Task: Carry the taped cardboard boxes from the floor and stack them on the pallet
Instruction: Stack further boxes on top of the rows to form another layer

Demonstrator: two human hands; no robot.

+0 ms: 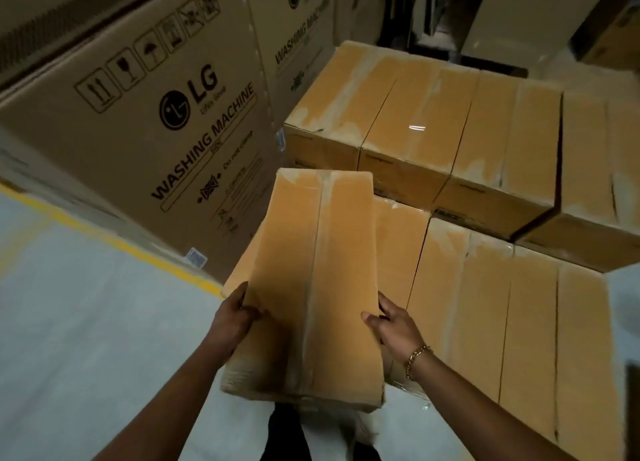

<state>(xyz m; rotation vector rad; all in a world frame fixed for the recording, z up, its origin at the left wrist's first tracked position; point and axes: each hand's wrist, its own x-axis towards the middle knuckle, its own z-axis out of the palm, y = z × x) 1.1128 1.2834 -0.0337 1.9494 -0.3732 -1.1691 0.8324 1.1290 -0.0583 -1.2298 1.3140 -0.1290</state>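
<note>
A long tan taped cardboard box is held up off the grey floor, tilted, between both hands. The left hand clasps its left side, thumb on top. The right hand, a gold chain bracelet at its wrist, clasps the right side likewise. Right of the box are stacked rows of similar taped cartons. Left of it stands a large brown LG washing machine carton.

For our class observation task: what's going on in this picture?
A person holds a taped cardboard box, left hand gripping its left edge and right hand its right edge. It is by the left end of the lower row of stacked boxes, not yet set down. A higher row sits behind, and washing machine cartons stand to the left.
</note>
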